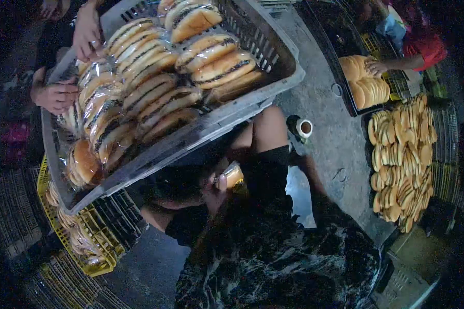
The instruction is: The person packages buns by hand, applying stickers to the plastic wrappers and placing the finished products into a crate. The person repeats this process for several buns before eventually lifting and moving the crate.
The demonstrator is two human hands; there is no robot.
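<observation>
My left hand (pixel 215 194) is closed around a wrapped bun (pixel 234 178) above my lap. Clear film glints on the bun's upper end. My right hand (pixel 300 156) hangs low beside my right knee, dim, with its fingers not readable. Just beyond it stands a cup of brown drink (pixel 305 128) on the floor. In front of me a large grey crate (pixel 293 76) holds rows of bagged buns (pixel 162 98) with dark filling. A co-worker's hands rest at the crate's left side, one on its edge and one by the bags.
At right, a co-worker's red-sleeved arm (pixel 423 54) reaches to unwrapped buns (pixel 368 90) on a dark tray. Many loose buns (pixel 401 162) are piled nearer. A yellow crate (pixel 103 269) with bagged buns stands at lower left, beside stacked crates (pixel 69 280).
</observation>
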